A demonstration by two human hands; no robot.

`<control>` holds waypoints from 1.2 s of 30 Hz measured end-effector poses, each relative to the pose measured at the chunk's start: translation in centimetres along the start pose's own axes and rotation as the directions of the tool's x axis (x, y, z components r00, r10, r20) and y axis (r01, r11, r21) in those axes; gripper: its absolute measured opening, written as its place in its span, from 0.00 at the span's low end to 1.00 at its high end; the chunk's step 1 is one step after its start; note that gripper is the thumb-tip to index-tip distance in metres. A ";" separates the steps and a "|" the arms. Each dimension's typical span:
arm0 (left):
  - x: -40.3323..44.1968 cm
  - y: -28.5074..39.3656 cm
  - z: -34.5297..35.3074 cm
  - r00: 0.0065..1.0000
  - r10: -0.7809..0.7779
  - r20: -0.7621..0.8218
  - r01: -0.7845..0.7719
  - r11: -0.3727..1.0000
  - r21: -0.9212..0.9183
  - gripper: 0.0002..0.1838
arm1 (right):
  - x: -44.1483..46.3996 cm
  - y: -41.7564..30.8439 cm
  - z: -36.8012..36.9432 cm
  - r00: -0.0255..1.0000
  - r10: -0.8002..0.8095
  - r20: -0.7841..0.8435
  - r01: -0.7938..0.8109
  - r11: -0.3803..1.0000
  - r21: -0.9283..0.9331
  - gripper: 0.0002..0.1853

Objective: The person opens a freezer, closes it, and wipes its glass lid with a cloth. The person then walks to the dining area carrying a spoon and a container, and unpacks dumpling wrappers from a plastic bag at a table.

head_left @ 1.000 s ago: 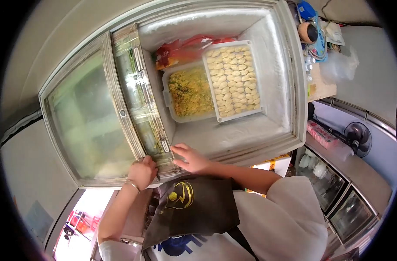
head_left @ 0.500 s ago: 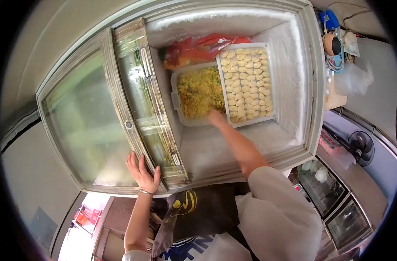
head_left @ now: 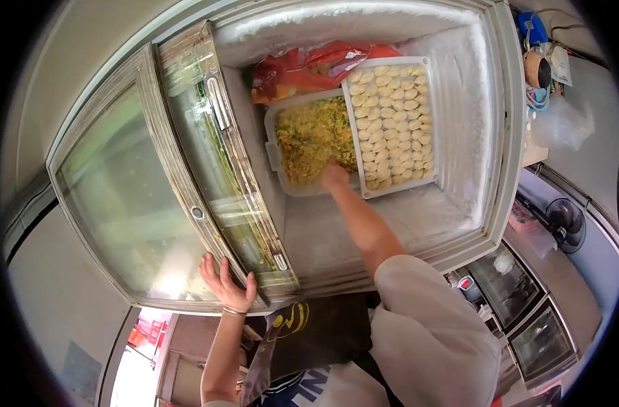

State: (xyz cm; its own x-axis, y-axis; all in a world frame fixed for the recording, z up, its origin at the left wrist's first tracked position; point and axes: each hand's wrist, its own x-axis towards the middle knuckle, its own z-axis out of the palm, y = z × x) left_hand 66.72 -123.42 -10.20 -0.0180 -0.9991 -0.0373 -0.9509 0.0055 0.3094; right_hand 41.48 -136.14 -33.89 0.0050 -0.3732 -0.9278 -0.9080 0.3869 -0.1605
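My right hand point(head_left: 334, 175) reaches down into the open chest freezer, at the near edge of a translucent plastic tub point(head_left: 271, 154). Inside the tub is a loose, chopped yellow-green and orange filling point(head_left: 313, 136). The fingers look bunched together over the filling; what they hold, if anything, is hidden. Right beside the tub, a white tray point(head_left: 431, 139) carries rows of pale folded dumplings point(head_left: 391, 125). My left hand point(head_left: 228, 283) lies with fingers spread on the glass sliding lid point(head_left: 130, 197), near its worn frame.
Red plastic bags point(head_left: 316, 64) lie behind the tub. Frost coats the freezer walls point(head_left: 462, 102). To the right are a black fan point(head_left: 565, 220), a clear plastic bag point(head_left: 560, 122) and a glass-fronted cabinet point(head_left: 540, 346). A second lid edge point(head_left: 242, 156) borders the opening.
The view has shifted slightly. My right hand stays over the near part of the filling. My left hand keeps its place on the lid.
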 end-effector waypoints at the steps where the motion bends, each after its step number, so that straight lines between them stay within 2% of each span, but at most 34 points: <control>1: 0.0 0.0 -0.1 1.000 0.000 0.001 0.000 1.000 -0.002 0.33 | 0.4 0.1 0.3 1.000 0.002 0.000 -0.002 1.000 0.000 0.31; 3: 0.0 0.1 -0.1 1.000 -0.008 0.011 0.008 1.000 0.003 0.33 | 1.5 0.4 0.9 0.998 0.043 -0.036 -0.040 0.995 0.090 0.31; 7: -0.2 -0.1 -0.1 1.000 -0.013 0.019 0.012 1.000 0.005 0.33 | 2.7 1.1 0.3 0.999 0.041 -0.001 -0.041 0.996 0.083 0.26; 9: -0.2 -0.1 -0.1 1.000 -0.012 0.017 0.012 1.000 0.005 0.33 | 4.0 1.8 0.4 0.998 -0.032 0.047 0.034 0.999 -0.033 0.16; 10: -0.1 0.0 -0.1 1.000 -0.018 0.017 0.018 1.000 0.007 0.33 | 3.6 1.6 0.1 0.998 -0.035 0.051 0.037 0.999 -0.037 0.16; 12: -0.1 0.0 -0.2 1.000 -0.015 0.021 0.016 1.000 -0.018 0.33 | 2.7 1.1 -0.3 0.997 0.040 -0.062 -0.037 0.999 0.039 0.10; 13: -0.1 0.0 -0.3 1.000 -0.019 0.025 0.019 1.000 -0.015 0.33 | 2.4 0.9 -0.4 0.998 0.039 -0.057 -0.036 0.999 0.038 0.10; 15: -0.1 0.0 -0.2 1.000 -0.013 0.019 0.014 1.000 -0.023 0.33 | 2.1 0.6 -1.1 0.977 0.090 -0.191 -0.082 0.995 0.048 0.09; 16: -0.1 0.0 -0.2 1.000 -0.013 0.018 0.014 1.000 -0.022 0.33 | 1.2 0.2 -2.1 0.977 0.090 -0.192 -0.082 0.995 0.048 0.09; 18: -0.2 0.0 -0.3 1.000 -0.015 0.023 0.015 1.000 -0.018 0.34 | -0.5 -0.4 -4.3 0.995 -0.041 -0.088 0.021 0.977 -0.212 0.11; 22: -0.3 0.1 -0.4 0.999 -0.033 0.016 0.033 0.999 -0.004 0.34 | -0.3 -0.2 -5.0 0.990 -0.054 -0.130 0.028 0.981 -0.192 0.10; 24: -0.2 0.1 -0.4 0.999 -0.030 0.026 0.030 1.000 -0.006 0.35 | -1.1 0.0 -5.7 0.976 -0.144 -0.162 0.108 0.971 -0.213 0.12; 27: -0.2 0.1 -0.5 0.999 -0.040 0.012 0.040 0.999 -0.015 0.35 | -2.0 0.6 -6.5 0.960 -0.193 -0.202 0.139 0.958 -0.252 0.12; 31: -0.1 0.2 -0.4 0.999 -0.045 -0.031 0.045 0.999 -0.016 0.33 | -5.4 1.0 -7.9 0.962 -0.236 -0.139 0.188 0.938 -0.292 0.12; 33: -0.2 0.3 -0.5 0.998 -0.046 -0.040 0.045 0.999 -0.014 0.33 | -5.5 2.7 -6.0 0.884 -0.317 -0.343 0.308 0.948 -0.082 0.12; 36: -0.2 0.4 -0.7 0.998 -0.054 -0.039 0.054 0.999 -0.008 0.32 | -4.1 4.2 -3.0 0.845 -0.336 -0.415 0.347 0.936 -0.052 0.11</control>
State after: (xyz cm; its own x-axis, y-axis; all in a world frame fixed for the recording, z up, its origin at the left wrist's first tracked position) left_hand 66.58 -123.24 -9.42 0.0457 -0.9988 -0.0167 -0.9479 -0.0487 0.3148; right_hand 36.44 -135.53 -29.78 0.1355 -0.7955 -0.5906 -0.8702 0.1894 -0.4548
